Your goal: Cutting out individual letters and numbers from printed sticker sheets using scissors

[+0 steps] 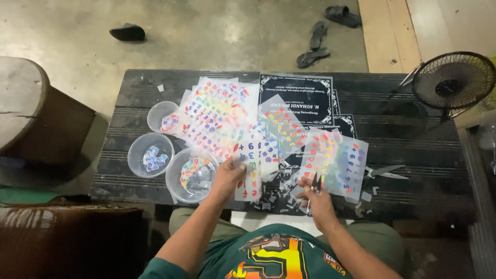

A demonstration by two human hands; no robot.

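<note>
Right hand (316,199) closed on small snips (313,184), blades pointing away. Left hand (227,178) pinches sticker sheet (253,163) at its left edge; sheet's long axis runs near-to-far, flat at the table's (413,150) near edge.

Light comes from overhead, fairly dim and warm, with a pale glare patch on the concrete floor (227,31). The dark bench (413,139) swallows detail, while the glossy sheets (222,113) shine softly. Wide-angle bending curves the edges. Corners fall into shadow, lower left darkest. Small print looks soft, slightly blurred.
</note>
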